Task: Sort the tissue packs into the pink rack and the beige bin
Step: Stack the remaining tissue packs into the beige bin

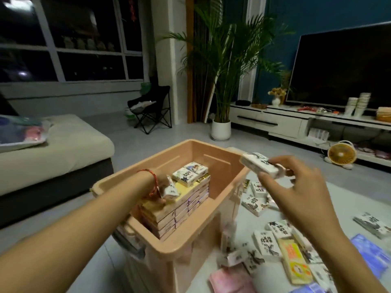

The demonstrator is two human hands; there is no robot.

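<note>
While both hands hold tissue packs, the beige bin stands part filled on the floor.
The right hand pinches a white pack printed with black brush-style artwork between thumb and fingertips, above the bin's right rim. The left hand, a red string at its wrist, reaches inside the bin, fingers curled round a small white pack just over the stacked packs. Loose packs beside the bin carry bold black characters, too blurred to read. One yellow pack shows a cartoon face.
</note>
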